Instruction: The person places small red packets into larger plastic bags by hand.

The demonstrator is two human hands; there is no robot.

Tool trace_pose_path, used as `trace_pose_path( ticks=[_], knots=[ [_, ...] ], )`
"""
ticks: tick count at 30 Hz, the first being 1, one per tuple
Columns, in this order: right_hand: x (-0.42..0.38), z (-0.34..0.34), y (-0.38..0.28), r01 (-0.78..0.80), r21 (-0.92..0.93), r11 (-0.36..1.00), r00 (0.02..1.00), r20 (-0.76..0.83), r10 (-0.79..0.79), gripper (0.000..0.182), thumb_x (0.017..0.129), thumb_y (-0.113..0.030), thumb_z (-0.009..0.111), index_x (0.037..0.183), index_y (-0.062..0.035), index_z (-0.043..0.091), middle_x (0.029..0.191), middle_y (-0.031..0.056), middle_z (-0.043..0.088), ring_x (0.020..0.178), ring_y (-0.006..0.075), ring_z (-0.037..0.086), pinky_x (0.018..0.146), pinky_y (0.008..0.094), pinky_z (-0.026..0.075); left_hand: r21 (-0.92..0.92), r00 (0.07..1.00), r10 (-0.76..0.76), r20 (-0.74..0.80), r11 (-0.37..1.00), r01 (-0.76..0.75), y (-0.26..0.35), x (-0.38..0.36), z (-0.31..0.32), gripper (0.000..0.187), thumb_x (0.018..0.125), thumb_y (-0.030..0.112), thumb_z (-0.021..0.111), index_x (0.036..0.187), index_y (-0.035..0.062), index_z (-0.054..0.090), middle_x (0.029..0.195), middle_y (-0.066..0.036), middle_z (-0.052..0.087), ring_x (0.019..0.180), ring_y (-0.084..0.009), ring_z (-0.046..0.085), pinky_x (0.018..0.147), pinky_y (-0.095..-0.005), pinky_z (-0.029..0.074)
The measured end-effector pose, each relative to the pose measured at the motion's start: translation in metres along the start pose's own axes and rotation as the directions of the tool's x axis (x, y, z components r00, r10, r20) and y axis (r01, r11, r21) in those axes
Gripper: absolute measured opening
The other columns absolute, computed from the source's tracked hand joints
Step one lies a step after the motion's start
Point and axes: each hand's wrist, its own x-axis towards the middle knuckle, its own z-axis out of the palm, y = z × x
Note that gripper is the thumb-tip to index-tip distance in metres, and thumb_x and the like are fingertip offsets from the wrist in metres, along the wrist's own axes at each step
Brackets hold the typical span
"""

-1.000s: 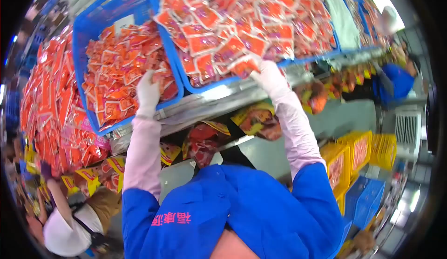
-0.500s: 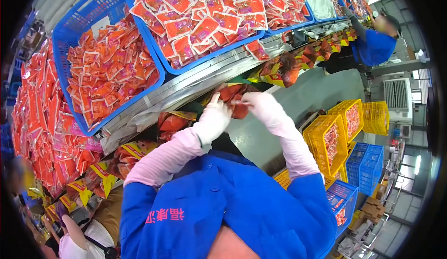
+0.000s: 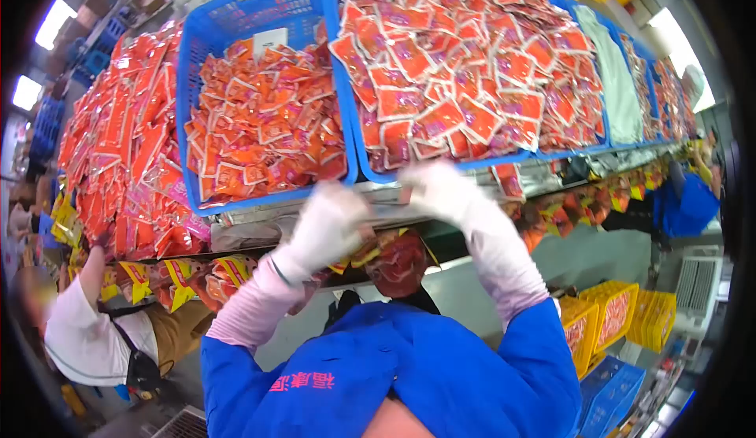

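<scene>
My left hand (image 3: 335, 221), in a white glove, is over the front edge of the metal line, just below the blue basket of small red packets (image 3: 268, 123). Motion smears its fingers, and their grip cannot be made out. At the lower rim of the fuller blue basket of red packets (image 3: 461, 68) is my right hand (image 3: 437, 192), also gloved and blurred; whether it holds anything is unclear. Below and between the two hands hangs a red and yellow bag (image 3: 396, 263), apart from my right hand. More such bags (image 3: 181, 280) hang along the line on both sides.
A heap of larger red packets (image 3: 130, 147) lies at the left. A person in a white top (image 3: 98, 332) stands lower left; another in blue (image 3: 687, 204) works far right. Yellow crates (image 3: 610, 316) and a blue crate (image 3: 610, 395) stand lower right.
The view has turned, so the baskets sit further right and more level. Both hands have moved apart and up from the red bag they were together at, toward the baskets.
</scene>
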Motion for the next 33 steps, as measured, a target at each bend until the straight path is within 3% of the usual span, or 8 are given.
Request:
trace_pose_path(
  ticks=[5,7,15,19,21,23,25,33],
  knots=[
    [0.115,0.029,0.079,-0.385,-0.64,0.665,0.923,-0.269,0.275,0.043,0.093,-0.014,0.056,0.135,-0.0049,0.055,0.1,0.0235,0.069,0.103,0.0362,0.068,0.089,0.0448,0.055,0.459,0.877,-0.315,-0.362,0.759,0.462,-0.178,0.083,-0.017,0.061,0.08,0.04,0.079,0.131,0.0127,0.059,0.141,-0.016,0.055,0.137,-0.0355,0.045,0.104,-0.0587,0.038],
    [0.137,0.076,0.086,-0.567,-0.21,0.796,0.823,-0.144,0.549,0.037,0.094,-0.013,0.054,0.13,-0.0051,0.058,0.108,0.0225,0.071,0.097,0.0369,0.07,0.087,0.0454,0.056,0.624,0.835,-0.485,-0.259,0.576,0.528,-0.196,0.108,-0.006,0.054,0.085,0.048,0.073,0.132,0.0222,0.062,0.143,-0.012,0.055,0.143,-0.0371,0.038,0.102,-0.0662,0.037],
    [0.067,0.031,0.088,-0.319,-0.237,0.918,0.773,-0.625,0.107,0.021,0.084,-0.02,0.069,0.102,-0.0111,0.073,0.105,0.0192,0.069,0.099,0.0374,0.067,0.085,0.0457,0.054,0.297,0.811,-0.537,0.231,0.833,0.467,-0.167,0.006,0.065,0.029,0.088,0.027,0.062,0.114,0.0215,0.074,0.107,-0.011,0.072,0.104,-0.0299,0.068,0.101,-0.0477,0.047],
    [0.014,-0.017,0.026,-0.363,0.51,0.78,0.75,-0.337,0.57,0.03,0.09,-0.018,0.066,0.117,-0.0045,0.068,0.11,0.0146,0.07,0.1,0.0212,0.066,0.093,0.0349,0.051,0.182,0.911,-0.412,-0.034,0.893,0.411,-0.143,-0.011,0.023,0.019,0.095,0.022,0.057,0.096,0.0068,0.068,0.092,-0.016,0.071,0.089,-0.0371,0.067,0.083,-0.043,0.054],
    [-0.006,0.01,0.056,0.107,0.604,0.79,0.728,-0.588,0.351,0.03,0.096,-0.018,0.063,0.122,-0.0035,0.066,0.103,0.0069,0.071,0.096,0.0147,0.064,0.09,0.0299,0.05,-0.176,0.868,-0.497,-0.02,0.856,0.486,-0.089,-0.001,-0.002,0.015,0.096,0.014,0.058,0.101,0.003,0.068,0.09,-0.017,0.069,0.084,-0.0371,0.066,0.077,-0.0372,0.053],
    [-0.042,0.013,-0.006,0.032,0.821,0.57,0.738,-0.405,0.541,0.041,0.092,-0.014,0.066,0.131,-0.0014,0.06,0.114,0.0041,0.069,0.106,0.0126,0.061,0.093,0.0306,0.048,-0.472,0.93,-0.365,-0.048,0.829,0.301,-0.015,0.012,-0.002,0.023,0.092,0.011,0.063,0.11,-0.0023,0.067,0.096,-0.019,0.069,0.088,-0.0363,0.066,0.08,-0.037,0.053],
    [-0.061,0.06,-0.011,0.182,0.967,0.179,0.816,-0.25,0.52,0.063,0.088,-0.013,0.072,0.145,-0.0034,0.049,0.119,0.0059,0.066,0.11,0.014,0.06,0.095,0.0314,0.048,-0.189,0.988,-0.056,-0.145,0.982,0.028,0.034,0.025,0.029,0.025,0.083,0.009,0.069,0.107,0.0007,0.068,0.106,-0.015,0.066,0.099,-0.0321,0.065,0.088,-0.0388,0.053],
    [-0.199,0.053,-0.043,0.188,0.808,0.558,0.584,-0.549,0.598,0.045,0.085,-0.002,0.072,0.129,-0.0011,0.062,0.112,0.0036,0.071,0.097,0.0112,0.068,0.083,0.0254,0.055,-0.257,0.902,0.348,-0.255,0.875,-0.411,0.105,0.01,0.089,0.059,0.063,0.028,0.086,0.115,0.0068,0.065,0.128,-0.013,0.062,0.125,-0.0335,0.055,0.109,-0.0544,0.041]
  ],
)
